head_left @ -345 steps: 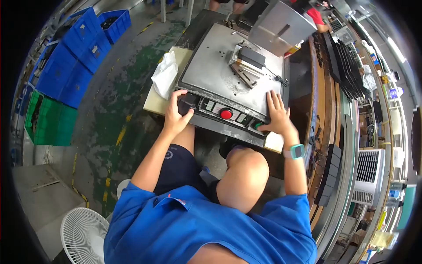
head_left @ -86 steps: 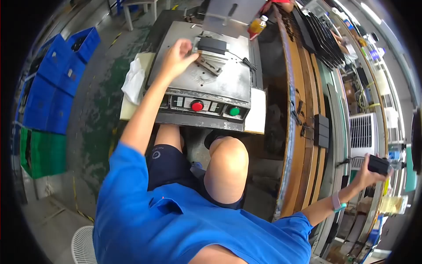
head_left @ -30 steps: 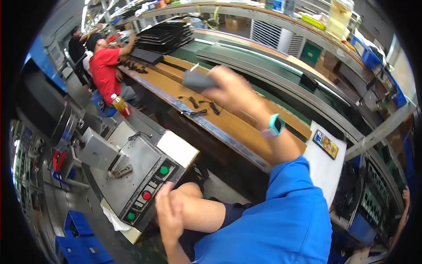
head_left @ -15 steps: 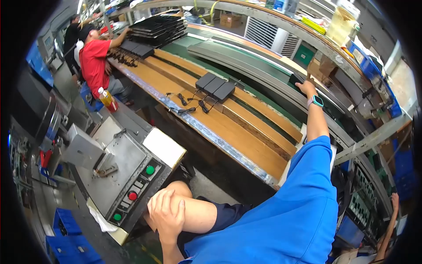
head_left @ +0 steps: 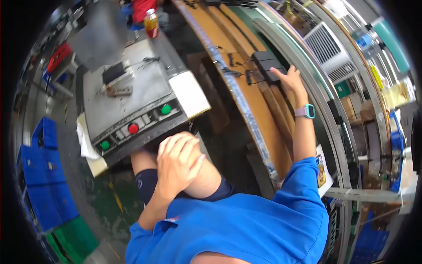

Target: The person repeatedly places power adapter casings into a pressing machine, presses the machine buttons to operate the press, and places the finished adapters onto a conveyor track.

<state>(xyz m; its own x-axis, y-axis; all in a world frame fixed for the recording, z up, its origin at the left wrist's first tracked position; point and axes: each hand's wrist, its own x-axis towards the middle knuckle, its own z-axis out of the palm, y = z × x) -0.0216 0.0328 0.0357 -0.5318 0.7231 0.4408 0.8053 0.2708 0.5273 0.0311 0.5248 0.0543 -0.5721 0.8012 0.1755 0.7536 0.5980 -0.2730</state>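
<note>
My right hand (head_left: 291, 80), with a watch on its wrist, reaches over the wooden rails with thumb and fingers spread. It is at the near end of a row of black power adapters (head_left: 263, 60) with cords; whether the fingertips touch the nearest one, I cannot tell. The cords (head_left: 249, 75) lie bunched on the side towards the bench machine. My left hand (head_left: 178, 163) lies flat on my bent knee, holding nothing. On the machine's metal plate (head_left: 145, 90), a black block (head_left: 114, 73) sits in a fixture, behind green and red buttons (head_left: 133, 128).
A conveyor (head_left: 303, 57) runs beyond the wooden rails (head_left: 250, 103). A bottle (head_left: 151, 24) stands behind the machine. Blue bins (head_left: 50, 189) are on the floor at the left. A person in red (head_left: 144, 8) is at the far end of the bench.
My view has swung left, towards the machine. My right hand has come back from the conveyor to the adapters, fingers now spread. My left hand stays on my knee.
</note>
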